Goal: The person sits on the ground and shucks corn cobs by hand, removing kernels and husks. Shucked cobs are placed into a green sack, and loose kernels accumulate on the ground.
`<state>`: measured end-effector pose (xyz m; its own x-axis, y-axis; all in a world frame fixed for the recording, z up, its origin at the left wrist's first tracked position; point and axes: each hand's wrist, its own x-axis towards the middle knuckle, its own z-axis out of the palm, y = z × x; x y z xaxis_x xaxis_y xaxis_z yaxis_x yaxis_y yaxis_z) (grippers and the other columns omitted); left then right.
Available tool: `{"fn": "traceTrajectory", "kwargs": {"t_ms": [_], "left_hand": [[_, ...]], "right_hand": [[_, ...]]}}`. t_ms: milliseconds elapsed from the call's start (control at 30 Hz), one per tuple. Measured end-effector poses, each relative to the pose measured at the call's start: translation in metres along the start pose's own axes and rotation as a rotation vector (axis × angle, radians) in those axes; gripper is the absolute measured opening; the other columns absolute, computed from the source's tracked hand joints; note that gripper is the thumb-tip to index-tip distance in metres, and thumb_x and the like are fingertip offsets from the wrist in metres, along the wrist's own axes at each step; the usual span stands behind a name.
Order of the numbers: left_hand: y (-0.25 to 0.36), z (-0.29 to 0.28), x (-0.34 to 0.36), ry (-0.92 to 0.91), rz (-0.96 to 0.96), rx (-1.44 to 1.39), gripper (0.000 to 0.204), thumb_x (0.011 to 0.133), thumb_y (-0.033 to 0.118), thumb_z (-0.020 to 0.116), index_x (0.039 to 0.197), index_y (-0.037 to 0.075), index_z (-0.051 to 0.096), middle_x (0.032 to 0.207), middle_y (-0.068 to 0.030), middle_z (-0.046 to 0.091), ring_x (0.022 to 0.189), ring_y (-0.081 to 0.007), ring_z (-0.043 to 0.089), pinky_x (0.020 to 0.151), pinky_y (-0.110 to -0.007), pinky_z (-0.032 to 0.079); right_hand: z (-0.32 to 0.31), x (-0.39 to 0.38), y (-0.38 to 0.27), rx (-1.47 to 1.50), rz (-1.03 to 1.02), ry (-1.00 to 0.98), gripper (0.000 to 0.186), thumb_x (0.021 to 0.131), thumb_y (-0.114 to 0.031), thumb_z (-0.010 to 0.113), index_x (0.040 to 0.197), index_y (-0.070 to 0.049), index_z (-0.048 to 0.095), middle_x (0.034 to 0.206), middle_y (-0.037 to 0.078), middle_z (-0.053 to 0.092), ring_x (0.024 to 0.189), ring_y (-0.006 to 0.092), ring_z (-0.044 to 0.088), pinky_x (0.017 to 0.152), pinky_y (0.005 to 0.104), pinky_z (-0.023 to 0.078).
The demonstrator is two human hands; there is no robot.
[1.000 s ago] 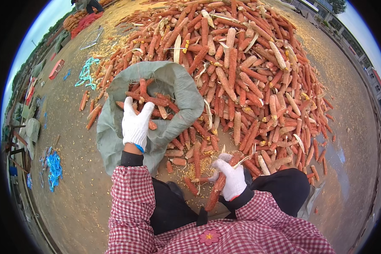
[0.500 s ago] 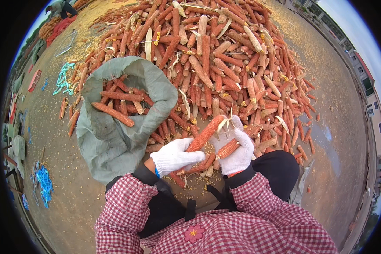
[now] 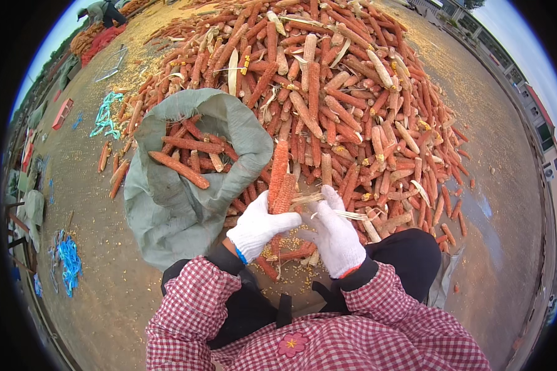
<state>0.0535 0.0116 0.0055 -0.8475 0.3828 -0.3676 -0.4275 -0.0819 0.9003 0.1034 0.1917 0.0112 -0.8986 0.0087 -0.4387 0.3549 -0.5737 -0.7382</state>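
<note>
Left hand (image 3: 258, 224) now grips 2 red cobs (image 3: 284, 193), fingers wrapped, near side of pile (image 3: 377, 117), right of sack (image 3: 167, 226); 0.5 s ago, 1 per hand. So right hand (image 3: 338, 238) is cob-free, fingers partly spread at husk wisps (image 3: 349, 215); can't tell if pinching any.

Counted: one left hand (image 3: 260, 226), one right hand (image 3: 337, 238); two cobs (image 3: 282, 193) in the left; one open grey-green sack (image 3: 167, 226); one cob heap (image 3: 314, 93), contents uncountable; one co-worker (image 3: 99, 12).
</note>
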Motion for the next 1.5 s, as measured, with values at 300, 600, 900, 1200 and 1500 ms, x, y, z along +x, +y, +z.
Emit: {"fn": "traceTrajectory", "kwargs": {"t_ms": [300,600,900,1200,1500], "left_hand": [[0.038,-0.132,0.042,0.61,0.167,-0.75,0.099,0.094,0.048,0.069,0.158,-0.003,0.012,0.161,-0.0255,0.025,0.144,-0.0415,0.036,0.113,-0.054,0.041],[0.025,-0.059,0.04,0.223,0.089,0.032,0.04,0.101,0.025,0.062,0.133,0.002,0.056,0.116,-0.0107,0.068,0.101,-0.0184,0.067,0.086,-0.03,0.055],[-0.028,-0.028,0.036,-0.141,-0.083,1.116,0.043,0.09,0.019,0.067,0.126,-0.003,0.062,0.104,-0.0164,0.072,0.096,-0.0274,0.07,0.086,-0.036,0.054],[-0.084,0.014,0.067,-0.339,-0.132,1.229,0.043,0.088,0.027,0.07,0.122,0.002,0.063,0.103,-0.017,0.071,0.096,-0.033,0.07,0.084,-0.041,0.055],[-0.129,0.093,0.108,-0.541,-0.202,0.995,0.044,0.092,0.028,0.068,0.126,0.001,0.061,0.105,-0.0184,0.072,0.097,-0.0315,0.071,0.086,-0.04,0.056]], "right_hand": [[-0.025,-0.041,-0.123,0.196,-0.55,-0.014,0.036,0.096,-0.009,0.06,0.132,-0.008,0.053,0.119,0.019,0.064,0.107,0.0348,0.066,0.089,0.0533,0.057],[-0.254,0.017,-0.109,-0.711,-0.522,0.547,0.021,0.096,-0.012,0.061,0.117,-0.005,0.063,0.097,0.005,0.067,0.087,0.0159,0.065,0.079,0.0328,0.054],[-0.287,0.036,0.045,-1.823,-0.354,0.537,0.062,0.071,-0.017,0.076,0.13,-0.015,0.057,0.13,0.021,0.05,0.124,0.0441,0.046,0.106,0.0557,0.038],[-0.297,0.098,0.012,-1.914,0.268,0.292,0.074,0.083,-0.031,0.07,0.151,-0.038,0.041,0.134,0.019,0.049,0.127,0.0434,0.044,0.104,0.0635,0.033],[-0.304,0.104,0.055,-1.969,0.1,0.24,0.057,0.093,-0.026,0.054,0.149,-0.037,0.044,0.158,0.028,0.029,0.139,0.0477,0.035,0.104,0.0662,0.03]]}}
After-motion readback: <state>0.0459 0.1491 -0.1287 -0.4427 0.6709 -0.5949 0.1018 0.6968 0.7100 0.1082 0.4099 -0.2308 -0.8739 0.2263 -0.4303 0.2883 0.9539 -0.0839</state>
